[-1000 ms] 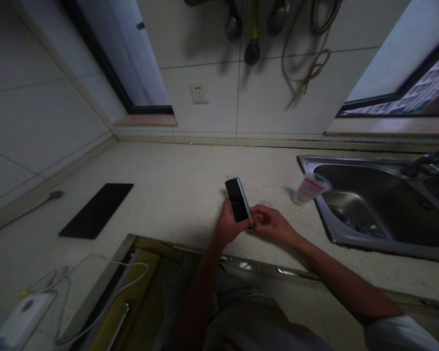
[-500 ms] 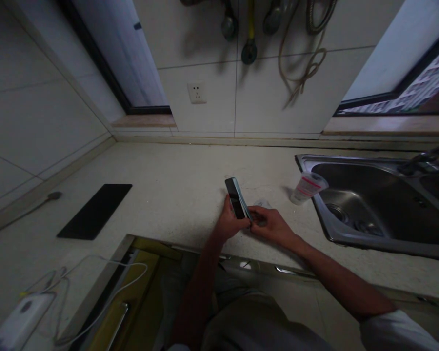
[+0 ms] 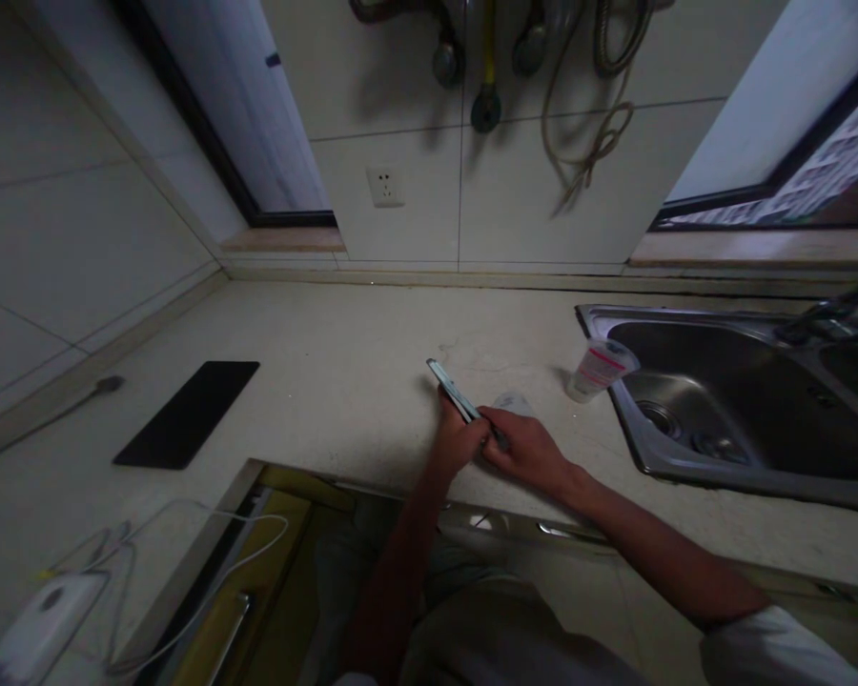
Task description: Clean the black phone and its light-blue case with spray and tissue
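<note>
A smartphone [image 3: 449, 384] is held tilted above the counter, its pale edge turned up towards me. My left hand [image 3: 459, 440] is closed around its near left side. At the phone's lower end, my right hand [image 3: 525, 451] pinches with bent fingers. A small dark piece [image 3: 500, 438] shows by the right fingers; whether it is part of the phone or its case I cannot tell. Just behind my right hand lies a clear round item [image 3: 513, 403], partly covered, on the pale countertop [image 3: 357, 372].
To the right, a clear plastic cup [image 3: 601, 370] with red stripes leans at the rim of a steel sink [image 3: 722, 410]. A black flat panel [image 3: 190, 414] lies to the left. A white device [image 3: 47, 624] with a white cable sits near left, beside a yellow drawer [image 3: 272, 543].
The phone has turned from showing its dark screen to showing mostly its edge. My right fingers have shifted slightly around its lower end. The cup has stayed put.
</note>
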The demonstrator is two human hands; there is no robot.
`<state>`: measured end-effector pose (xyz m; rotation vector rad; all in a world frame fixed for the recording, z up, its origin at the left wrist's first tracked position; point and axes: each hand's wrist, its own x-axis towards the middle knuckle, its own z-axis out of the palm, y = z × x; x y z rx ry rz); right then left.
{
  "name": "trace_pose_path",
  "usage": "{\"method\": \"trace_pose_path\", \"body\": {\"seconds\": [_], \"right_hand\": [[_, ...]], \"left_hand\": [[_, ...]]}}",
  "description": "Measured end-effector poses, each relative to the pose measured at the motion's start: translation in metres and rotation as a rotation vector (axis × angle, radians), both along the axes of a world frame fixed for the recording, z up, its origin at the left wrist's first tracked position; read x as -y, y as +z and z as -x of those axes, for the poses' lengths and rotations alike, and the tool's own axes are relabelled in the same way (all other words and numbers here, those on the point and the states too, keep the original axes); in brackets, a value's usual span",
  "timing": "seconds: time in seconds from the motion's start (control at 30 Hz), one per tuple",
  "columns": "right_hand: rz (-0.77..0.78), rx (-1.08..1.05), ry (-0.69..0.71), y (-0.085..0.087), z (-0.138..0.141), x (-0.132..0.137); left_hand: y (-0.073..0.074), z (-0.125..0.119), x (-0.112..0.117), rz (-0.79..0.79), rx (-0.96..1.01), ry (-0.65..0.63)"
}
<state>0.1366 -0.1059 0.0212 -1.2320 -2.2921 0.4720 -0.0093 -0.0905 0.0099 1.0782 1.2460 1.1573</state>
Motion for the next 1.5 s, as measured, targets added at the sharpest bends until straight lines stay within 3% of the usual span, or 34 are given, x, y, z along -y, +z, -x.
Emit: {"method": "trace_pose_path", "body": {"seconds": [0.3,0.47,1.27,1.5], "right_hand": [[0.069,0.086,0.106,-0.001,0.000,-0.002],[0.036,0.125,0.117,-0.002,-0.002,-0.004],[0.048,0.196,0.213,0.015,-0.018,-0.010],[-0.019,0.232,0.212,0.014,-0.022,-0.011]], "left_hand": [[0.006,0.006,-0.001,0.030,0.027,-0.050],[0.009,0.006,0.000,0.071,0.034,-0.064],[0.007,0.001,-0.001,0.112,0.056,-0.112],[0.019,-0.001,0.003,0.217,0.058,-0.166]]}}
